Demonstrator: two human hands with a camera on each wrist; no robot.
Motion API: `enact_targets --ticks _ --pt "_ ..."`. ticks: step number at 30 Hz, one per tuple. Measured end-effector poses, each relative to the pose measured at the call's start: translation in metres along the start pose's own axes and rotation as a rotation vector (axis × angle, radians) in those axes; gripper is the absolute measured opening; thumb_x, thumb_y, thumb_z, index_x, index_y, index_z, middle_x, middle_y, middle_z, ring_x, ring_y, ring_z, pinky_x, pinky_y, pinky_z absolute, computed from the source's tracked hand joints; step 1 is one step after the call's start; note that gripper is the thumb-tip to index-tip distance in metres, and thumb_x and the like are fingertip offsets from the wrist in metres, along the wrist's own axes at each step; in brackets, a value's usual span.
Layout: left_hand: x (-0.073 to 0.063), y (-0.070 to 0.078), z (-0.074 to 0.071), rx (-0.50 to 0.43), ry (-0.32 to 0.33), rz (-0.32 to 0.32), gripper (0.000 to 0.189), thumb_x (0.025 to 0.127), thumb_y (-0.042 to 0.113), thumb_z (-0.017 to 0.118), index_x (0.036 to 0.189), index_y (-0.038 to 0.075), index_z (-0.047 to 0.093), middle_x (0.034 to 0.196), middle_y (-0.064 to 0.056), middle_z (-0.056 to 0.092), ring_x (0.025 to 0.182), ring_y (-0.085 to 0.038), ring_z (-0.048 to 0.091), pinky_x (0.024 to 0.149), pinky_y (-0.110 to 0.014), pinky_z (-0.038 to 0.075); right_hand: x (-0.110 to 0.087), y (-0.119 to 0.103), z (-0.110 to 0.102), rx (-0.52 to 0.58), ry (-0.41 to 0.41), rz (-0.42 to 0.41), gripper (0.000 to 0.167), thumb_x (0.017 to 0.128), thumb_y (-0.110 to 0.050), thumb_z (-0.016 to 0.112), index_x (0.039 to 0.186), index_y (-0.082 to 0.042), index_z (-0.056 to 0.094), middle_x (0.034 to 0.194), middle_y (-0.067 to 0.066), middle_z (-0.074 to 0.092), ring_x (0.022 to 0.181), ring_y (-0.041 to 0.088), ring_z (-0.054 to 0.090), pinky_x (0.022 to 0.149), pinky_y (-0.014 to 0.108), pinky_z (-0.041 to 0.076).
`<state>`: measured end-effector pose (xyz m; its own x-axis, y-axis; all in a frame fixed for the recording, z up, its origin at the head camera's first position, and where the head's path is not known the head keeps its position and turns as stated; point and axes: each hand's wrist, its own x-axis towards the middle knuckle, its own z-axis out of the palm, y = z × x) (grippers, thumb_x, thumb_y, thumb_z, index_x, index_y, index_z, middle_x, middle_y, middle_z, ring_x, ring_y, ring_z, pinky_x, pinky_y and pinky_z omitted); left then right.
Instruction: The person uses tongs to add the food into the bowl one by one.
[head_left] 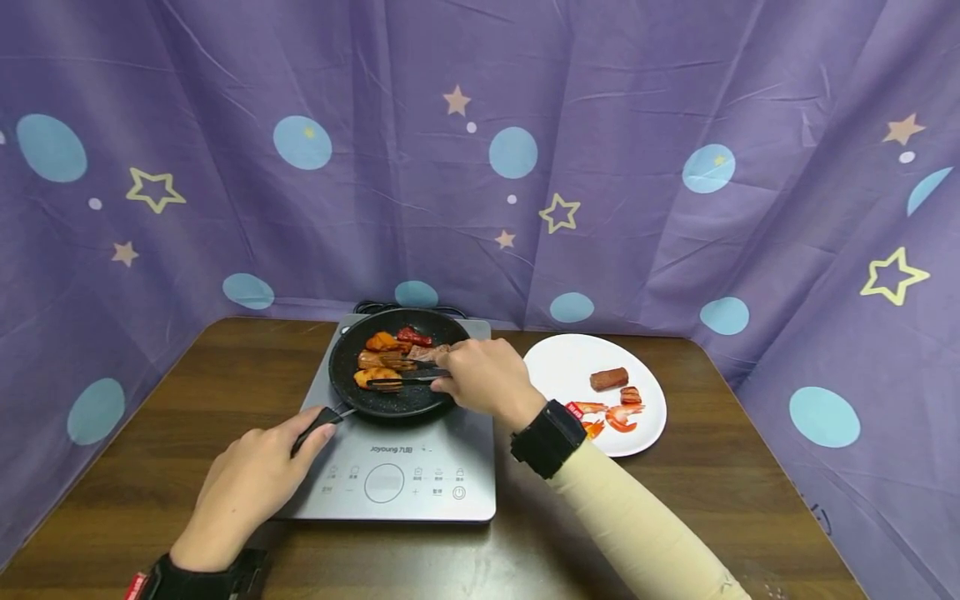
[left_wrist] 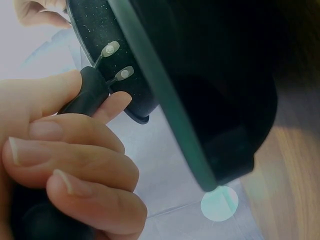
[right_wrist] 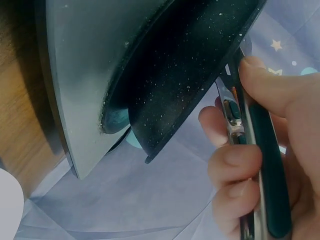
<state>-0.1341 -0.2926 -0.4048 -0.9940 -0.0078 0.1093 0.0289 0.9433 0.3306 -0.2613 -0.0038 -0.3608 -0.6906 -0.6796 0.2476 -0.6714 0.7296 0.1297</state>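
Note:
A black frying pan [head_left: 343,367] sits on the silver induction cooker [head_left: 337,467]. My left hand [head_left: 251,475] grips the pan's black handle [left_wrist: 86,95], thumb along one side. Inside the pan lie an orange piece [head_left: 382,342], a dark red piece [head_left: 415,336], a yellowish piece [head_left: 372,377] and a brown meat slice [head_left: 424,353]. From the pan's right side, my right hand [head_left: 491,379] holds dark-handled metal tongs [right_wrist: 270,175]. Their tips reach over the food at the left of the pan; whether they pinch any piece I cannot tell.
Right of the cooker stands a white plate [head_left: 551,367] with a brown sausage-like piece [head_left: 609,379], a small striped piece [head_left: 630,395] and several shrimp [head_left: 622,417]. A black cable [head_left: 371,307] lies behind the pan. A purple curtain [head_left: 450,208] hangs behind the wooden table [head_left: 187,417].

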Motion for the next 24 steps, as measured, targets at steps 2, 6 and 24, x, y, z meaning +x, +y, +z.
enact_targets --ticks 2,6,24 --pt "0.0000 -0.0001 0.0002 0.001 0.004 0.003 0.062 0.110 0.058 0.050 0.148 0.012 0.064 0.121 -0.031 0.072 0.090 -0.050 0.073 0.050 -0.050 0.048 0.0005 -0.0016 0.0005 -0.015 0.005 -0.010 0.029 0.102 -0.053 0.069 0.111 -0.027 0.080 0.100 -0.010 0.076 0.078 0.020 0.073 0.060 0.041 0.057" --pt "-0.0002 -0.0003 0.0005 -0.003 0.008 0.010 0.062 0.110 0.058 0.050 0.148 0.012 0.064 0.119 -0.032 0.072 0.086 -0.049 0.073 0.049 -0.048 0.047 0.0010 -0.0033 0.0020 -0.036 0.011 -0.012 0.028 0.102 -0.052 0.068 0.111 -0.028 0.080 0.103 -0.011 0.076 0.075 0.021 0.072 0.058 0.041 0.056" --pt "0.0004 0.0001 0.0005 -0.004 0.000 -0.001 0.063 0.110 0.058 0.050 0.149 0.010 0.063 0.123 -0.033 0.071 0.088 -0.050 0.073 0.049 -0.048 0.048 0.0047 -0.0067 0.0083 -0.032 0.084 -0.025 0.023 0.100 -0.049 0.073 0.108 -0.030 0.082 0.103 -0.011 0.077 0.074 0.018 0.072 0.060 0.040 0.056"
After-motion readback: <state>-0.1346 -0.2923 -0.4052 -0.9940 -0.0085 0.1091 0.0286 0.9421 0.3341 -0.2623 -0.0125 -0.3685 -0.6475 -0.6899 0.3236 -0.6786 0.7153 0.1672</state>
